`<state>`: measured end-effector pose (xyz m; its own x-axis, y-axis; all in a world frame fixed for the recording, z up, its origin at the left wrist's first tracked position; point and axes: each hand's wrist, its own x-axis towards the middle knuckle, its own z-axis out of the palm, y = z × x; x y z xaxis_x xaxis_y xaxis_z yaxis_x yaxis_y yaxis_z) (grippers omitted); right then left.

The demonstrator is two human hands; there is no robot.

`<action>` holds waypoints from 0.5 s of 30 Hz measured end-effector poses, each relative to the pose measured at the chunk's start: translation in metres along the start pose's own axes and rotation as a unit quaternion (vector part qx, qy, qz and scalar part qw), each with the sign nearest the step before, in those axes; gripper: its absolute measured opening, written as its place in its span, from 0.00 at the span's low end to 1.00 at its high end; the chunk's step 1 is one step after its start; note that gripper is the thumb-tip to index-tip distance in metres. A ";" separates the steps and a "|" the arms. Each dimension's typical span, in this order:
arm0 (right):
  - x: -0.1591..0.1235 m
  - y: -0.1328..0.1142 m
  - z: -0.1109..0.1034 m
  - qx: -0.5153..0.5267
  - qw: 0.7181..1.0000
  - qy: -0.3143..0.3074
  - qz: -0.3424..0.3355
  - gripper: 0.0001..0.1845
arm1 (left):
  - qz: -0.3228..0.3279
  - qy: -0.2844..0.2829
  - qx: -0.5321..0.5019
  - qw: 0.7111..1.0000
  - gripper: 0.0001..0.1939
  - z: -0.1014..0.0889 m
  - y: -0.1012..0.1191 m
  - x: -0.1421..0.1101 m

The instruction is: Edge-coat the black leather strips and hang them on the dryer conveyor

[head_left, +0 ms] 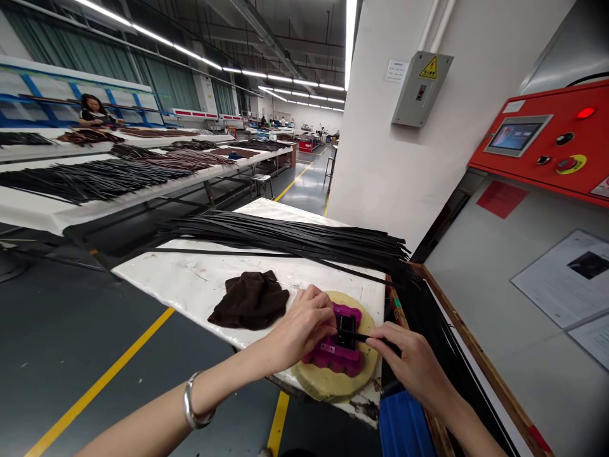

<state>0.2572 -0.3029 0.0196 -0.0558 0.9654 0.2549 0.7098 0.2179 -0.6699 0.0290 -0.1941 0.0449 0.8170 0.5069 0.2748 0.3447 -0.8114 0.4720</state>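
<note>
A narrow black strip [360,337] stretches between my two hands, over a magenta block with scalloped edges [349,364] and a dark middle. My right hand [413,357] pinches the strip at the right between thumb and fingers. At the strip's other end, the fingers of my left hand [308,324] are pressed together on it, above the block's left side; part of this grip is hidden. Under the block lies a round yellowish pad [328,392] at the corner of a white table [190,279]. A crumpled dark brown cloth [250,300] rests left of my left hand.
A long bundle of black strips [285,231] crosses the table's back. More black strips [442,336] fill a wooden-edged trough at the right, beside a blue container [404,422]. A red control panel [547,139] juts out at upper right. A person [92,114] sits far left.
</note>
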 end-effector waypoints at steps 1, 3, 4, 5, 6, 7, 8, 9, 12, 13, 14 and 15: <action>-0.002 0.003 -0.004 -0.008 1.000 -0.007 0.002 0.11 | 0.007 -0.006 0.001 1.000 0.09 0.002 0.002 0.003; -0.004 0.008 -0.014 -0.023 0.999 -0.027 0.002 0.11 | 0.017 -0.018 0.002 1.000 0.08 0.005 0.006 0.009; -0.004 0.010 -0.020 -0.035 0.999 -0.038 0.001 0.12 | 0.020 -0.021 0.003 1.000 0.08 0.006 0.008 0.013; -0.004 0.011 -0.026 -0.051 0.998 -0.048 -0.003 0.12 | 0.023 -0.023 0.005 0.999 0.08 0.007 0.010 0.015; -0.003 0.010 -0.032 -0.074 0.996 -0.055 -0.008 0.12 | 0.026 -0.025 0.007 0.999 0.08 0.008 0.012 0.018; -0.001 0.008 -0.038 -0.101 0.993 -0.061 -0.017 0.13 | 0.029 -0.025 0.009 0.999 0.08 0.008 0.014 0.019; 0.002 0.005 -0.045 -0.132 0.989 -0.067 -0.029 0.13 | 0.033 -0.025 0.011 0.999 0.08 0.009 0.015 0.021; 0.005 0.000 -0.051 -0.165 0.983 -0.072 -0.043 0.13 | 0.035 -0.025 0.013 0.999 0.08 0.008 0.016 0.022; 0.018 -0.019 -0.066 -0.265 0.956 -0.084 -0.087 0.13 | 0.042 -0.025 0.018 0.999 0.09 0.007 0.017 0.024; 0.022 -0.026 -0.069 -0.296 0.946 -0.086 -0.102 0.12 | 0.042 -0.025 0.019 0.999 0.10 0.007 0.018 0.024; 0.027 -0.031 -0.071 -0.322 0.935 -0.088 -0.117 0.11 | 0.042 -0.026 0.021 0.999 0.09 0.007 0.018 0.025; 0.031 -0.037 -0.072 -0.343 0.925 -0.089 -0.133 0.11 | 0.040 -0.028 0.022 0.999 0.09 0.007 0.018 0.025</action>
<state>0.2803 -0.2917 0.1023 -0.3647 0.9122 0.1870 0.9296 0.3682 0.0169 0.0593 -0.1983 0.0543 0.8671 0.4234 0.2626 0.2955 -0.8614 0.4132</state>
